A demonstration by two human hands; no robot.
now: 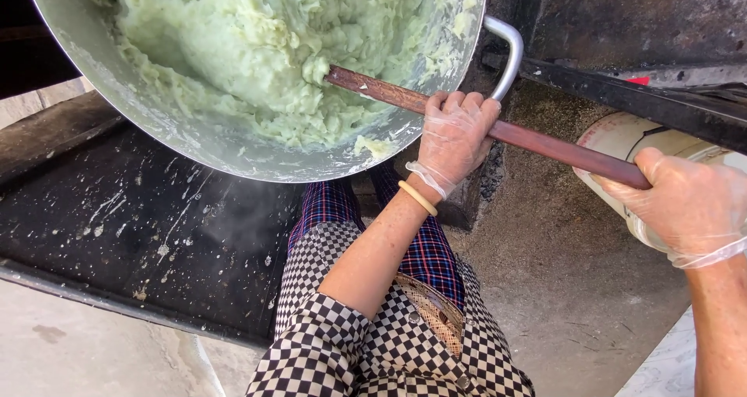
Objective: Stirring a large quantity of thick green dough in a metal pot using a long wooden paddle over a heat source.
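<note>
From the head view we look down on our two hands, both in thin clear plastic gloves, gripping one long dark wooden paddle point(498, 129). Our left hand point(455, 136) sits near the centre of the frame, its fingers point(451, 101) clenched over the top of the shaft, just outside the pot's rim. A pale yellow band point(418, 198) circles that wrist. Our right hand point(689, 202) is out at four o'clock, fingers wrapped tight around the far end of the same shaft, well apart from the left.

The paddle runs from that right hand toward eleven o'clock, and its working end is buried in a thick pale green mash point(249, 47) that fills a big metal pot point(156, 125). The pot takes up the frame from ten to one o'clock and is tilted toward us, with smears of mash on its inner wall. A curved metal handle point(510, 51) stands on its rim at one o'clock, just beside the left hand.

Under the pot lies a black, splattered bench point(117, 226) toward eight o'clock. A white bucket point(622, 136) sits beneath the right hand at three o'clock. At six o'clock we see our checkered sleeve point(327, 342) and plaid trousers point(428, 253).
</note>
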